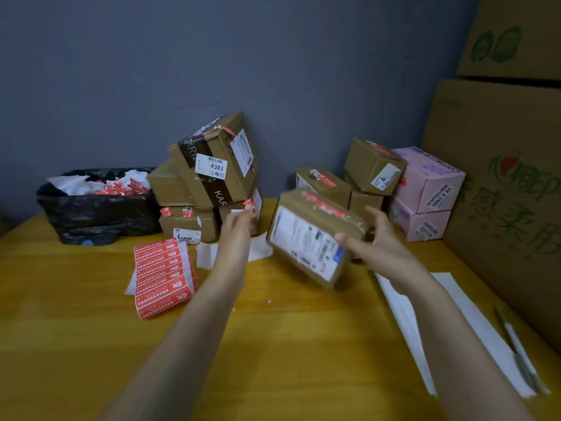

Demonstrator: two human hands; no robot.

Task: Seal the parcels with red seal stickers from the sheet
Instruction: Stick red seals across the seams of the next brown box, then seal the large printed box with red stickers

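Far left, on glossy yellow wood table (273, 344): crinkled black bin bag (97, 208), stuffed with paper scraps. Next, flat red sticker sheet (164, 278), rectangular labels in rows. Behind, heap of brown cardboard parcels (212, 177). Left hand (239, 220) against low box of heap, fingertips at red sticker; grip unclear. Centre right, tilted, blurred parcel (309, 238) in air, red seal along top edge, clutched by right hand (373, 238). Beyond: pink boxes (431, 183), white paper strips (409, 323).
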